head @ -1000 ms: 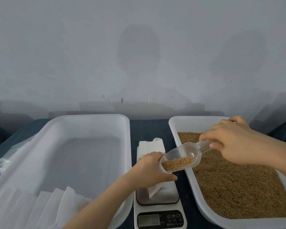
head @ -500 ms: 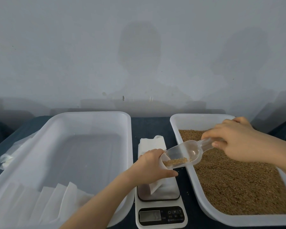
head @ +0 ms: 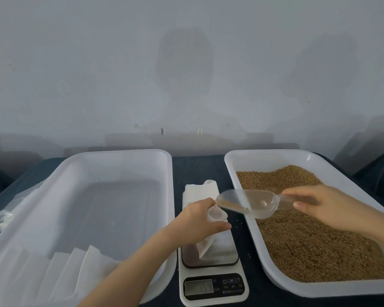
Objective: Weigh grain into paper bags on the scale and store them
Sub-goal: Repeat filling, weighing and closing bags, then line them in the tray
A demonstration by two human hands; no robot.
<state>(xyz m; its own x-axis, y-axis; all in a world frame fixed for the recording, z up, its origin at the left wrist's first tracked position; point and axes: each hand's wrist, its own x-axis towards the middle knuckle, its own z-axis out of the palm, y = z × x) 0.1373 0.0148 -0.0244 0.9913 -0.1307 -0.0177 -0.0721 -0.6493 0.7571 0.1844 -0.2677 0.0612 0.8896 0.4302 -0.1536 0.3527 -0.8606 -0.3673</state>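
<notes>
**Grain weighing: both hands engaged.**
Left hand (head: 196,220) fingers (head: 217,226) curl round the paper bag (head: 205,247) mouth; right hand (head: 326,207) fingers pinch the scoop (head: 248,202) handle. The bag stands on the scale (head: 213,284), counter (head: 197,169) front edge, centre. The nearly empty scoop tilts above it, beside the grain tray (head: 237,173).

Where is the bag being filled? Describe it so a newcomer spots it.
Between the left tray and the grain tray sits a scale. The paper bag rests on its platform, mouth held open by the left hand. Unlike the flat bags stacked behind, it is opened.
</notes>
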